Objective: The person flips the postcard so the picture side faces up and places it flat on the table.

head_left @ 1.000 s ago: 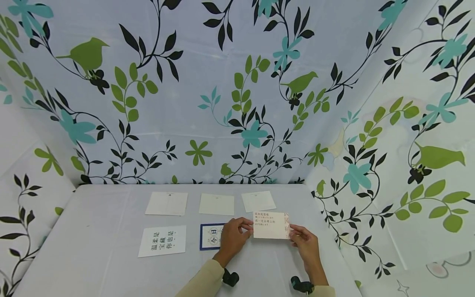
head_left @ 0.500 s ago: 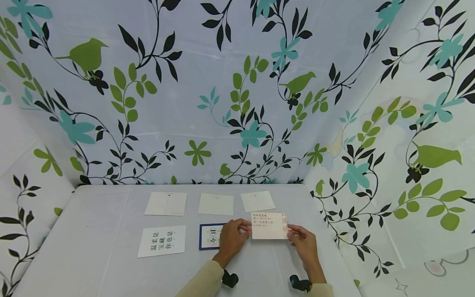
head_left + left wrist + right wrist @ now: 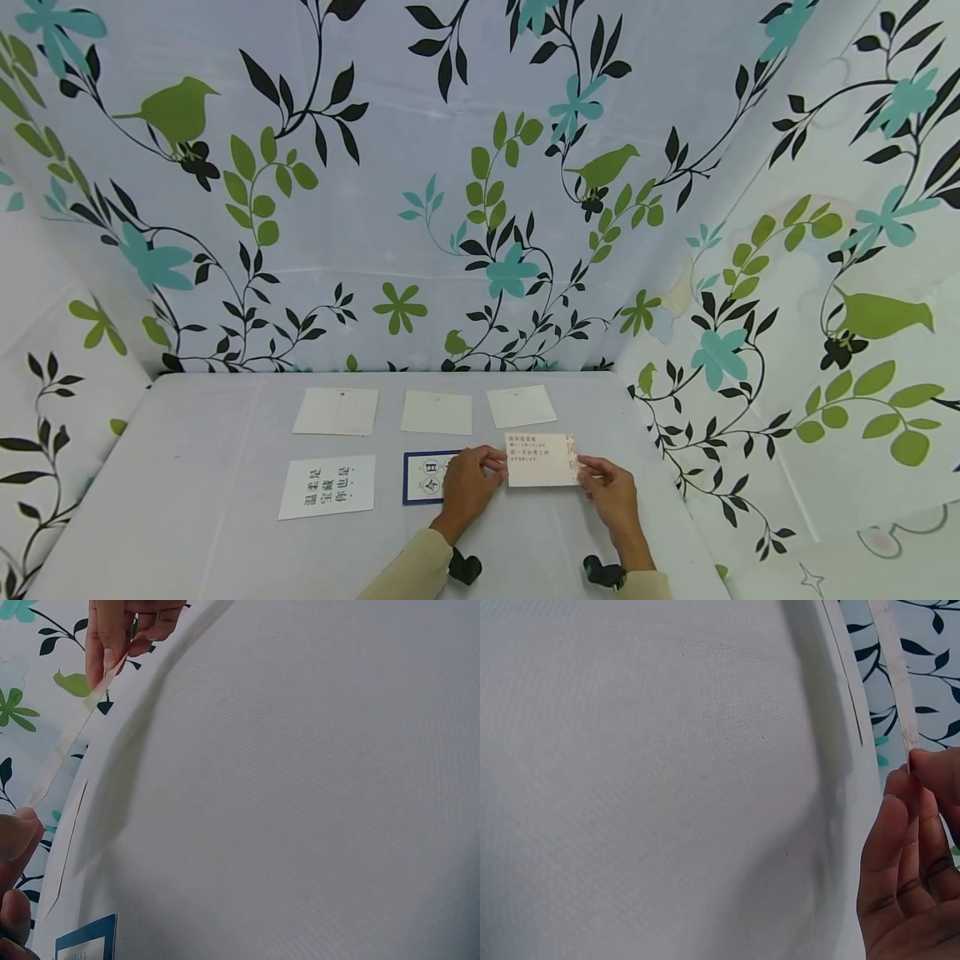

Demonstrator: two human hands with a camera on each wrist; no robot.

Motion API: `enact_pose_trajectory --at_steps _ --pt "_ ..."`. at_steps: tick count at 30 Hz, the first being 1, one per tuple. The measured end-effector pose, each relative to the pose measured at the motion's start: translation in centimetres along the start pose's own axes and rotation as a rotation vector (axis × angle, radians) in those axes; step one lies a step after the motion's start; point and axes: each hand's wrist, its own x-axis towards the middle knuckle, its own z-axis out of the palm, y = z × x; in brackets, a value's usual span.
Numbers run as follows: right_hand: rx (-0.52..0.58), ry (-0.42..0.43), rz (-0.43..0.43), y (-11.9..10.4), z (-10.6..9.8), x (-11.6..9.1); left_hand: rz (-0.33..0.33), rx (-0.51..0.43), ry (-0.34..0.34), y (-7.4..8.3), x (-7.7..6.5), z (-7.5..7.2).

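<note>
A cream card (image 3: 538, 461) with lines of dark printed characters and red lettering along its right side is held up between both hands. My left hand (image 3: 470, 487) pinches its left edge between thumb and fingers. At the opposite edge, my right hand (image 3: 611, 496) pinches it the same way. In both wrist views the card (image 3: 64, 746) is seen nearly edge-on, raised over the table with a shadow beneath. A blue-bordered card (image 3: 426, 479) lies just left of my left hand, which covers part of it. Further left is a white card (image 3: 327, 487) with large dark characters.
Along the back of the white-covered table (image 3: 187, 500) lie a left blank card (image 3: 337, 412), a middle blank card (image 3: 438, 413) and a right blank card (image 3: 522, 407). Behind the table hangs a cloth (image 3: 360, 208) with leaves, flowers and birds.
The cream card has come slightly down and to the left, with the right hand shifting along with it. The left hand stays nearly in place, and the other cards keep their places.
</note>
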Motion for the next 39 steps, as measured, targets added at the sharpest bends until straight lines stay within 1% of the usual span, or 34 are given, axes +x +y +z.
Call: enact_pose_trajectory --at_steps 5,14,18,31,39 --pt "-0.017 -0.008 -0.004 0.1 0.0 -0.1 -0.002 0.013 -0.007 -0.1 -0.2 0.1" --pt "-0.049 -0.004 -0.006 0.5 0.3 -0.1 -0.03 0.035 -0.015 -0.1 -0.5 0.1" --pt "-0.044 -0.007 0.003 0.6 0.5 -0.1 -0.038 0.035 -0.014 0.0 -0.6 0.1" --pt "-0.081 0.005 0.025 0.9 0.9 -0.3 -0.031 0.03 -0.043 -0.1 -0.7 0.1" --pt "-0.136 0.023 0.003 0.9 1.2 -0.2 -0.021 0.042 -0.052 -0.1 -0.7 0.0"
